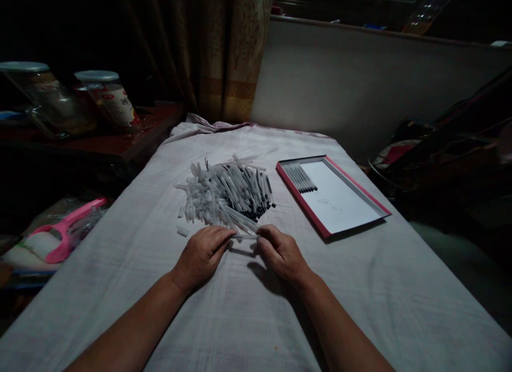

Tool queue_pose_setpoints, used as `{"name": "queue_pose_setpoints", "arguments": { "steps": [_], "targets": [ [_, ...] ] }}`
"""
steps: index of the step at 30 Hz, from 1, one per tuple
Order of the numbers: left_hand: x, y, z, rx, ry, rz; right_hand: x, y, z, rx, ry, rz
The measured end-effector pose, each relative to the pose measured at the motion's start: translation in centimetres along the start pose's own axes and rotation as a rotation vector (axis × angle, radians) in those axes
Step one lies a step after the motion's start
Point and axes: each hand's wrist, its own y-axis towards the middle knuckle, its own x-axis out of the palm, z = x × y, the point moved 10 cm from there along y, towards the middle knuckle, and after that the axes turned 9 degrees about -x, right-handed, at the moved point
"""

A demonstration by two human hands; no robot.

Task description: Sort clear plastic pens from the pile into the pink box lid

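Between my two hands a slim pen [245,237] is held sideways, just in front of the pile. My left hand [205,250] pinches its left end, and my right hand [279,250] pinches the right end. Beyond them lies a heap of pen parts [228,188], with clear caps on the left side and clear barrels with dark tips on the right. To the right, a shallow red-edged box lid [352,220] with a white inside holds a row of pens [300,178] side by side, dark ends toward me, at its left end.
A white checked cloth [224,318] covers the table. Lidded jars [114,103] and a glass mug stand on a dark red side table at the left. A pink plastic item [66,233] lies lower left among bags. A curtain [228,52] and pale wall [320,79] are behind.
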Motion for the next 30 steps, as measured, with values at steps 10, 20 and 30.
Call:
{"name": "queue_pose_setpoints", "arguments": {
  "steps": [10,20,30],
  "targets": [
    [-4.9,0.4,-5.6,-0.235,0.271,-0.055,-1.6,-0.2,1.3,0.057,0.035,0.137],
    [-5.4,-0.7,-10.3,-0.413,0.31,-0.26,-1.8,-1.2,4.9,0.311,0.33,0.275],
    [-2.1,-1.1,-8.4,-0.87,-0.792,0.06,-1.7,-1.3,4.3,0.42,0.468,0.3]
  ]
}}
